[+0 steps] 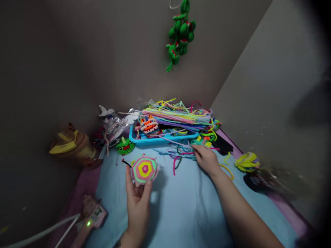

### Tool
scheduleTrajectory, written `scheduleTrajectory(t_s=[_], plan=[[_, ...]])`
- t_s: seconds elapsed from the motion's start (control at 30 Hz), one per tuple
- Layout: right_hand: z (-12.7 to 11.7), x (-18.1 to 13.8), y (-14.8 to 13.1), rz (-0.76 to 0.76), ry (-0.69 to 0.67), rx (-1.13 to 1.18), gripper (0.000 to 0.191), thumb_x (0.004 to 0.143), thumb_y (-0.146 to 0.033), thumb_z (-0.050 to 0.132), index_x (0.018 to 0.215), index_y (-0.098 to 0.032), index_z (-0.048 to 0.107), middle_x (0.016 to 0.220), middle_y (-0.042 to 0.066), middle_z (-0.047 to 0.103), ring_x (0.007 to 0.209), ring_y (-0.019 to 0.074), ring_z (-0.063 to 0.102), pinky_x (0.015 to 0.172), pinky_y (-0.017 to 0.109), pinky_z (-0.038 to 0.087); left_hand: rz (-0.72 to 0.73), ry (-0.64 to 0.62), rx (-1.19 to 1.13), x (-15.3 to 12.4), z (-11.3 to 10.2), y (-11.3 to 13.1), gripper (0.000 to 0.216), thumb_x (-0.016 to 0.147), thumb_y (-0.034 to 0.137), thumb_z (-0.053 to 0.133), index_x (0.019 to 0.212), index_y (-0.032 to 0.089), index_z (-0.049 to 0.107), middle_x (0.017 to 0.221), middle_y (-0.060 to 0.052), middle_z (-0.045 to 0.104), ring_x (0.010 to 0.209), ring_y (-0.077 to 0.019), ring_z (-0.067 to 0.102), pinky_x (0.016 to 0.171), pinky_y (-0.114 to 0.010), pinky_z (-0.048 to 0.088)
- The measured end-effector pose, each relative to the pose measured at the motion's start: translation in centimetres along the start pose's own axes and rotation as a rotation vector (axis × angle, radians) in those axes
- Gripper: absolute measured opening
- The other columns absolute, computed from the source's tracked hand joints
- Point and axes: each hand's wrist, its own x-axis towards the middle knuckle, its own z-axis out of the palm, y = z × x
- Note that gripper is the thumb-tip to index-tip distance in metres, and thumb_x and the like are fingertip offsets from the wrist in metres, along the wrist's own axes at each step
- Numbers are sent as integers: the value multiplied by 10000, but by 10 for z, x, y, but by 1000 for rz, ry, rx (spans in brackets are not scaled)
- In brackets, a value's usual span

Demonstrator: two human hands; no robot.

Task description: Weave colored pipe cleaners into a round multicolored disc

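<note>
Holding a ringed disc in your left hand, you had your right hand at loose stems by the near right corner of the tray, grip unclear.

The disc looks fuzzy and matt — the tray smooth plastic, the wrapping glossy film.

dim overall; the wall darkens toward nine o'clock, while the cloth at six looks paler. a soft shadow falls at three o'clock from the left hand. the plastic at nine glints; a green lamp glows near seven. farther out at nine, the brown thing smears with blur; black eats the edge at two.
</note>
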Motion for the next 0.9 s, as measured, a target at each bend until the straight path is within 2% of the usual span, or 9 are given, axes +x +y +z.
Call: scheduleTrajectory(t_s=[0.1, 0.2, 0.4, 0.57, 0.7, 0.8, 0.9], plan=[[-9, -1, -9, -16, 5, 64, 341, 803, -123, 369, 1038, -184, 609, 1020, 64, 647, 995, 179, 559, 904, 327, 415, 41, -64, -16, -3, 4, -5, 851, 701, 237, 676, 1381, 358, 180, 1218, -31, 559, 1094, -149, 539, 925, -256, 406], [-25, -4, -21, -25, -43, 136, 344, 774, -107, 378, 1023, -176, 607, 1025, 75, 637, 1002, 190, 555, 897, 339, 411, 76, -77, -42, -3, 7, -8, 864, 680, 256, 692, 1382, 332, 195, 1160, -50, 592, 1047, -169, 568, 865, -261, 443], [-41, -18, -41, -161, -425, 239, 283, 768, -123, 420, 955, -182, 624, 952, 50, 651, 913, 168, 576, 827, 283, 422, 101, -34, -145, 5, 4, -6, 835, 650, 233, 708, 1355, 329, 271, 996, -39, 645, 793, -129, 633, 678, -206, 473], [-42, -11, -59, -224, -505, 219, 254, 832, -224, 421, 990, -180, 615, 982, 61, 637, 950, 175, 556, 844, 281, 391, 112, 65, -188, 18, 7, 5, 791, 623, 203, 717, 1313, 314, 344, 927, -22, 648, 698, -104, 623, 663, -208, 471], [-37, 13, -86, -246, -575, 105, 242, 816, -261, 459, 985, -178, 611, 999, 81, 632, 990, 202, 546, 838, 288, 387, 214, 151, -219, 40, 18, 9, 727, 621, 193, 709, 1263, 323, 394, 901, 6, 627, 649, -72, 596, 632, -183, 465], [-21, 35, -112, -271, -609, 74, 256, 801, -276, 479, 1014, -179, 583, 1028, 87, 624, 998, 214, 552, 813, 293, 406, 267, 188, -215, 58, 25, 6, 703, 609, 212, 723, 1242, 297, 427, 886, 5, 618, 633, -67, 585, 605, -165, 457], [2, 57, -138, -284, -624, 31, 345, 764, -139, 458, 1102, -163, 516, 1030, 104, 625, 965, 214, 580, 768, 293, 432, 299, 153, -139, 68, 26, 2, 677, 602, 253, 737, 1222, 271, 465, 977, -29, 620, 684, -89, 598, 633, -180, 468]])
